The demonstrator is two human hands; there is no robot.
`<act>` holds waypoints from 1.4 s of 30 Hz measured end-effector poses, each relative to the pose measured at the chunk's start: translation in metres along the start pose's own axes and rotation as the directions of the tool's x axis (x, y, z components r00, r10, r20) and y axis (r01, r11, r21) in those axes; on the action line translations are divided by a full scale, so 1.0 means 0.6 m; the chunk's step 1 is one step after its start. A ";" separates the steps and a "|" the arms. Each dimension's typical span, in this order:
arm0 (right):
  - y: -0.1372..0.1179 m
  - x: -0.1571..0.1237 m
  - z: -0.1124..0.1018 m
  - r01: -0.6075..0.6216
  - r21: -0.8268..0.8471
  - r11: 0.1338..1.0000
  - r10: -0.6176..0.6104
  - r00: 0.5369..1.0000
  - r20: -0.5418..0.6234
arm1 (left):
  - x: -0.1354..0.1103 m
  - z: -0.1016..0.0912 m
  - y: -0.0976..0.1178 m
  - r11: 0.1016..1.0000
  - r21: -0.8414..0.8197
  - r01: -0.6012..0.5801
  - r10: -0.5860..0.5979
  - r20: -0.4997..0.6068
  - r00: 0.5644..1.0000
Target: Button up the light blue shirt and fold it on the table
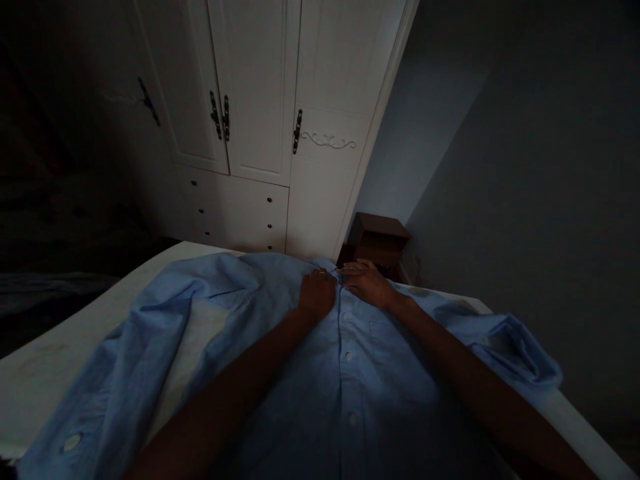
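Note:
A light blue long-sleeved shirt (295, 373) lies front side up on a white-topped table (45, 360), its sleeves spread to both sides. Down its middle runs a button placket with several pale buttons, closed along the visible length. Near the collar, my left hand (319, 295) is closed on the placket's upper end, a ring on one finger. My right hand (369, 285) meets it from the other side, fingers and thumb pinching the cloth at the top of the placket. The button there is hidden by my fingers.
A white wardrobe (255, 87) with dark handles and drawers stands beyond the table. A brown open-fronted cabinet (383, 227) sits low in the corner beside the grey wall (545, 200). The room is dim, and the far left is too dark to make out.

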State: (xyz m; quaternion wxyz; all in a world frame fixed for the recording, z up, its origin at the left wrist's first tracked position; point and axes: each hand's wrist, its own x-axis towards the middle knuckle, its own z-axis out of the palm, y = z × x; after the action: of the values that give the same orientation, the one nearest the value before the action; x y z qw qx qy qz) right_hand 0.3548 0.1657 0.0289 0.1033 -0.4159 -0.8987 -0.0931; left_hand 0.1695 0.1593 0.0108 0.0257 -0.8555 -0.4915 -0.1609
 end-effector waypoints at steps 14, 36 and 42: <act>0.009 -0.008 0.030 0.040 0.072 0.997 -0.038 0.999 -0.026 | 0.016 0.021 -0.022 0.972 -0.226 -0.064 0.066 0.000 0.998; 0.009 -0.035 0.050 0.031 0.003 1.000 -0.030 0.980 -0.199 | 0.035 0.006 -0.009 0.816 -0.512 0.270 -0.232 0.138 0.963; 0.015 -0.036 0.060 0.012 0.010 1.000 -0.009 0.964 -0.265 | 0.031 0.013 -0.005 0.833 -0.496 0.247 -0.234 0.089 0.968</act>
State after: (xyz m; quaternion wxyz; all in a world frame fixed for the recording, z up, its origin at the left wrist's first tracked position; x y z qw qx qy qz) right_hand 0.3712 0.1648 -0.0105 0.2246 -0.3945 -0.8794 -0.1435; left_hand 0.1774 0.1779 0.0085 -0.2246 -0.7659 -0.5363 -0.2746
